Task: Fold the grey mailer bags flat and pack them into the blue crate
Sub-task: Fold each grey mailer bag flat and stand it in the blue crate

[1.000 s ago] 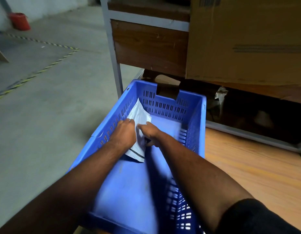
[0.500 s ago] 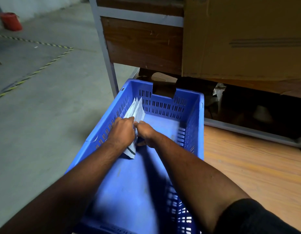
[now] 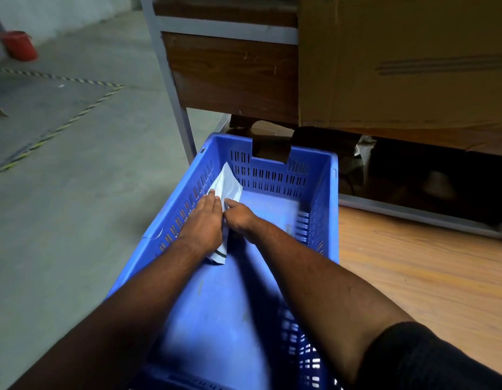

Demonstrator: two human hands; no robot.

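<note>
While the grey mailer bag (image 3: pixel 226 184) leaned looser 1 s ago, it now stands on edge vs the blue crate (image 3: pixel 333 192) left wall. Left hand (image 3: pixel 203 225) lies flat on it, straight fingers pressing; right hand (image 3: pixel 239 218) grip pinches its edge, w/ both hands closer together.

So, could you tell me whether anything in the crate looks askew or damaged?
The folded grey mailer bag stands on edge, leaning against the blue plastic crate's left wall rather than lying flat; the crate's far rim has a rectangular notch.
</note>
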